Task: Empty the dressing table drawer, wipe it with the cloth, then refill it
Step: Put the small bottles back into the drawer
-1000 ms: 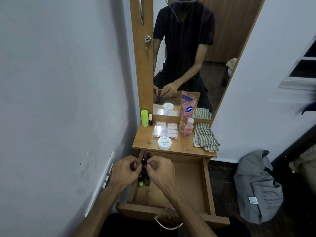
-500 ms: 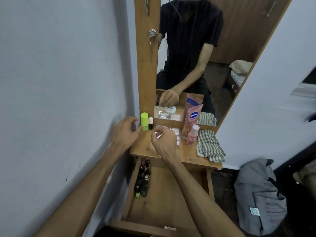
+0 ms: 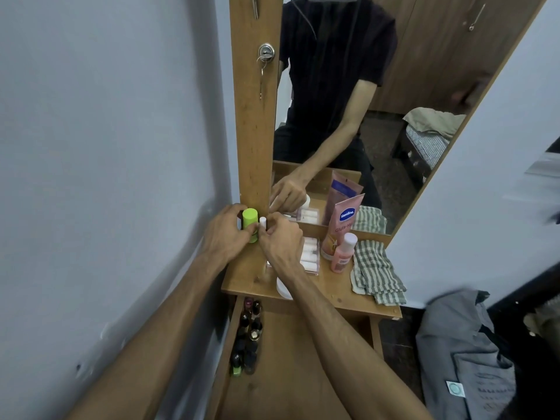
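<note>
Your left hand has its grip curled round the green bottle at the bench's far left corner, about 11 o'clock. Your right hand pinches the small white-capped bottle just beside it, at the green one's 3 o'clock. Nearest you, the open drawer holds a row of dark nail polish bottles along its left wall. Farther on, at 1 o'clock on the bench, stand the pink bottle and Vaseline tube, with the striped cloth at their 3 o'clock.
</note>
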Available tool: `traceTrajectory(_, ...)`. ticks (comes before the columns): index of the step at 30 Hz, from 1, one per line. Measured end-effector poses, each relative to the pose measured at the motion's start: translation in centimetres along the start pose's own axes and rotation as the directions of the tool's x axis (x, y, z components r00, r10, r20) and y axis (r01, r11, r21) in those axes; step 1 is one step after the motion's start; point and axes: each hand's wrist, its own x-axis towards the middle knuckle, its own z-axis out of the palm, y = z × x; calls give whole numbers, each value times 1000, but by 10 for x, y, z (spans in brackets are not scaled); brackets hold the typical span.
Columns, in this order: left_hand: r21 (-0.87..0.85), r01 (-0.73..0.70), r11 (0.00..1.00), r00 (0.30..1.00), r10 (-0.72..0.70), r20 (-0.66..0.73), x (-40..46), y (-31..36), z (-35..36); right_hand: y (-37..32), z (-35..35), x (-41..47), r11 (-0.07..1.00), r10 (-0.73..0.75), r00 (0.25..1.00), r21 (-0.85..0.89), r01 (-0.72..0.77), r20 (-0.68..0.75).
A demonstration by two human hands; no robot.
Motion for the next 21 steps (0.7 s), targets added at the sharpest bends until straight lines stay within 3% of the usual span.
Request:
traceTrajectory(11, -79, -27, 996, 998, 23, -55, -32, -5, -24, -4, -11, -16, 993, 23, 999, 118, -20, -24)
traceTrajectory(21, -285, -70, 956, 994, 43, -99, -112, 8, -48, 4, -58, -107, 964, 30, 998, 267, -15, -51)
